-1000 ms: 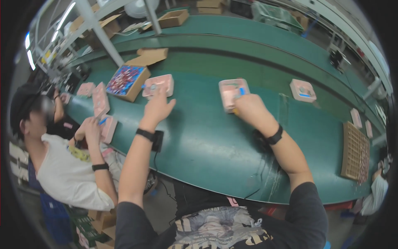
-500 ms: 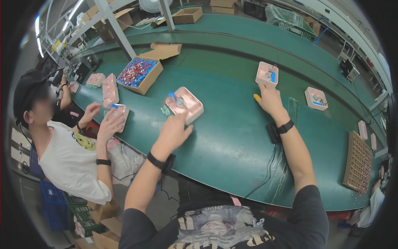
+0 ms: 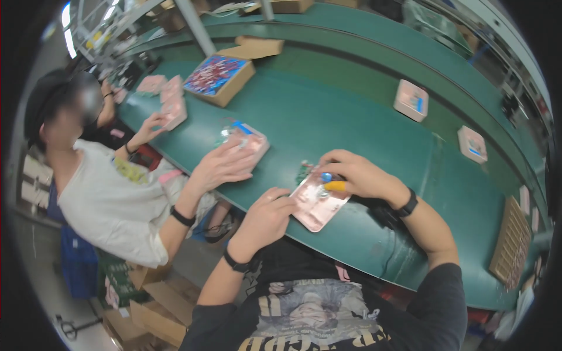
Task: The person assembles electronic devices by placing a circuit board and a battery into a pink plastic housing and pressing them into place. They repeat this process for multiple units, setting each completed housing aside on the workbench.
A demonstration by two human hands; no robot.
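Near the front edge of the table lies a shallow pink plastic casing [image 3: 317, 209], tilted toward me. My left hand [image 3: 266, 217] is closed on its left rim, fingers bent over the wall. My right hand [image 3: 369, 175], with a yellow finger cover [image 3: 335, 186] on its thumb, is curled over the casing's far right corner. Between that thumb and the index finger shows a small blue part [image 3: 326, 176]. A green circuit board [image 3: 304, 172] sticks out at the casing's far left corner. What the other right fingers touch is hidden.
On my left a co-worker's hand [image 3: 225, 162] lies over another pink casing [image 3: 257, 140]. Beyond stands a cardboard box [image 3: 231, 88] of blue and red parts. Farther right sit two more casings [image 3: 411, 100] [image 3: 472, 144] and a brown compartment tray [image 3: 508, 245].
My hands have come together at one casing by the front edge. My right hand has left the casing at the far right. The co-worker's near hand has shifted right, and the view has turned.
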